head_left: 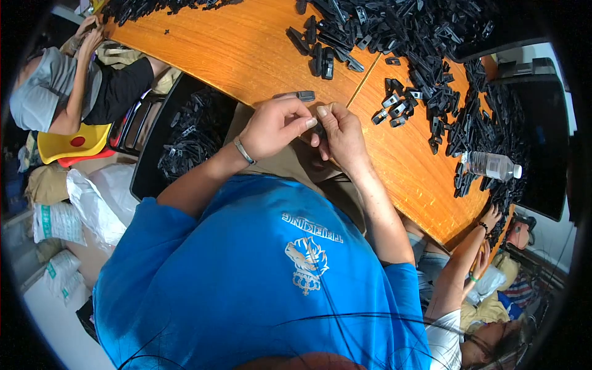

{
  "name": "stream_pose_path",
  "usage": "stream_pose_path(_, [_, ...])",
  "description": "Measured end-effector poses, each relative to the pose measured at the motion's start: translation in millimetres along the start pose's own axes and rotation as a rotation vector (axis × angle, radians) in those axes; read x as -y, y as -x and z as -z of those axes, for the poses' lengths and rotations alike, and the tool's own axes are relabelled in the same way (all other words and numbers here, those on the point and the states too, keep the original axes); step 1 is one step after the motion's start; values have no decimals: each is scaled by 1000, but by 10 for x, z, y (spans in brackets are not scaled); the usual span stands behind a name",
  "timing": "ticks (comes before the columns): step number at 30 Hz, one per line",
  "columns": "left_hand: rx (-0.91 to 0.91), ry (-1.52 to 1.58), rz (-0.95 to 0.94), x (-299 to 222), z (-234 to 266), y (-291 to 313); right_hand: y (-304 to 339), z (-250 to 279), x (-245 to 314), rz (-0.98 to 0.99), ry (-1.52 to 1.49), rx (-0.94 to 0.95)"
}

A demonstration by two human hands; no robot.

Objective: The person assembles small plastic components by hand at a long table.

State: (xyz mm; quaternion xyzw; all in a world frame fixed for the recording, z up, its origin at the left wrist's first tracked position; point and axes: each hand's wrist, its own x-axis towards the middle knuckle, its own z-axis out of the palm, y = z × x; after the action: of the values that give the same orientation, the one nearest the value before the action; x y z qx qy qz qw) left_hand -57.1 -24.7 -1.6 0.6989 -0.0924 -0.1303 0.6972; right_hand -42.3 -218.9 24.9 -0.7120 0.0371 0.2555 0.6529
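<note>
Small dark piece (319, 130) sits between the person's two hands, well to the left of the clear bottle (491, 166) and mostly covered by fingers. The right hand (342, 137) has its fingers narrow, seemingly pinching the piece; the left hand (270, 128) has thumb and forefinger drawn close beside it, though I cannot tell whether they grip anything. Good handling here likely means a light pinch from the right, with the left thumb pressing squarely rather than sideways, so that so small a piece does not slip. A dark clip (304, 95) lies just beyond the left hand, farther left of the bottle; the loose pile (407, 28) spreads over the surface (209, 52), beyond the bottle and to its left.
</note>
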Motion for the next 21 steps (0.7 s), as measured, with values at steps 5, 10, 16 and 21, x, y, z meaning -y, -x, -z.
stream_pose_path(5, [97, 234, 79, 73, 3, 30, 44, -21, 8, -1, 44, -10])
stream_pose_path(10, [-74, 151, 93, 145, 67, 49, 115, -35, -99, 391, 455, -163])
stream_pose_path(16, [-93, 196, 167, 69, 60, 55, 85, -60, -105, 698, 856, -248])
stream_pose_path(21, [-444, -915, -473, -114, 247, -40, -117, 55, 23, 716, 862, -291])
